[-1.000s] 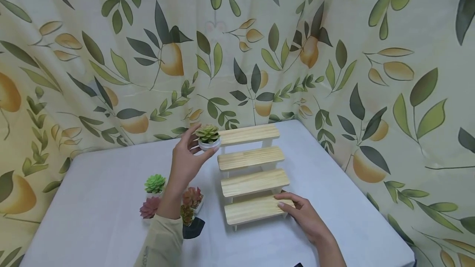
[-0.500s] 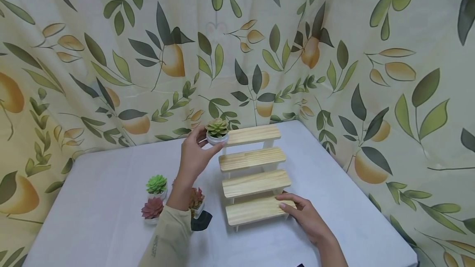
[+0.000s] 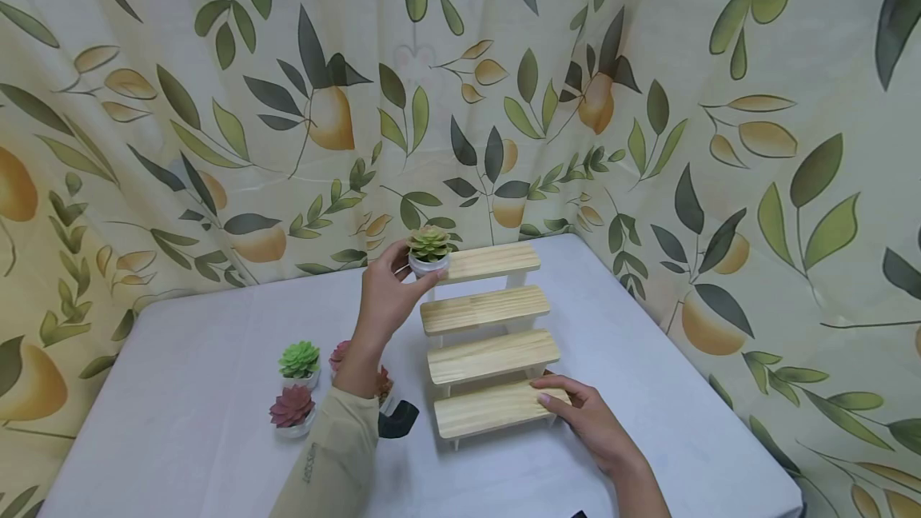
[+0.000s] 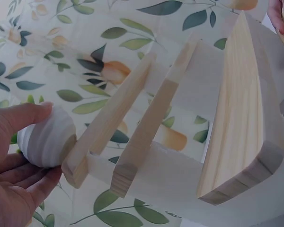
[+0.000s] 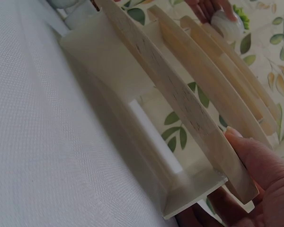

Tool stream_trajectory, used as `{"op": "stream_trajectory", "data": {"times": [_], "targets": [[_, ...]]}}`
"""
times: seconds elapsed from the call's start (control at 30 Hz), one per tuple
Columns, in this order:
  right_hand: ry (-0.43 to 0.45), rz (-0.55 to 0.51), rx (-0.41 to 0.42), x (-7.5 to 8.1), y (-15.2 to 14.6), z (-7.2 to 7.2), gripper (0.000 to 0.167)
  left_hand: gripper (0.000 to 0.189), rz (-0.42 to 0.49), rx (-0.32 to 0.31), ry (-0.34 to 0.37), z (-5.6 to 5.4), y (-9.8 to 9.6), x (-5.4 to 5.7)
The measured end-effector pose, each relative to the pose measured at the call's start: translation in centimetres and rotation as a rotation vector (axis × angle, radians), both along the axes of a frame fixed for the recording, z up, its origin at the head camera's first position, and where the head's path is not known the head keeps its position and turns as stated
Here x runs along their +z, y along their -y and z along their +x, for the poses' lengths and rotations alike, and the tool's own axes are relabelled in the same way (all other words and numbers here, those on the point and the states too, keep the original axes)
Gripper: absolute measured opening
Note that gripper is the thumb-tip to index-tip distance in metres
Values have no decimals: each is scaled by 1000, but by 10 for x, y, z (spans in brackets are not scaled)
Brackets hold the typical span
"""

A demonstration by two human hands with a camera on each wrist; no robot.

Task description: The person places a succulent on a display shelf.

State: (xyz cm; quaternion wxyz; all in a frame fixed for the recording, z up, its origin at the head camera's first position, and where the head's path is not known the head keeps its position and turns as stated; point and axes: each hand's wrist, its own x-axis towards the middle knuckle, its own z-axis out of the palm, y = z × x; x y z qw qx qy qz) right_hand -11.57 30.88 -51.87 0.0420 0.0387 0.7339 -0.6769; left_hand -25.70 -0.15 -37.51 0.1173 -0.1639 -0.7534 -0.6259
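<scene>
A stepped wooden display stand with pale shelves and white supports stands on the table. My left hand grips a small potted succulent, green rosette in a white pot, at the left end of the top shelf. In the left wrist view the ribbed white pot sits between thumb and fingers, its base right at the shelf's end. My right hand holds the right end of the lowest shelf; in the right wrist view the thumb lies on top and fingers reach beneath.
Left of the stand are a bright green succulent, a dark pink one and others partly hidden behind the left forearm. A black strap-like piece shows by the left sleeve. A leaf-and-fruit patterned curtain surrounds the white-covered table.
My left hand has carried the potted succulent to the right, from beside the stand to the top shelf's left end. The right hand stays on the lowest shelf.
</scene>
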Motion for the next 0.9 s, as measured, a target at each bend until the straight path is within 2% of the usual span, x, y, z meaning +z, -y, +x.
{"op": "stream_trajectory", "data": {"times": [0.23,0.4,0.53,0.9], "targets": [[1,-1,-7,0,0,-1,36,63,1,-4,-2,-4,-4,-2],[13,4,-20,-1,1,-1,37,62,-19,-2,-46,-7,-7,-5],[12,3,-18,0,2,-1,37,63,-53,25,-72,-9,-8,-8],[-1,4,-2,1,1,0,36,62,-54,44,-60,-13,-11,-11]]}}
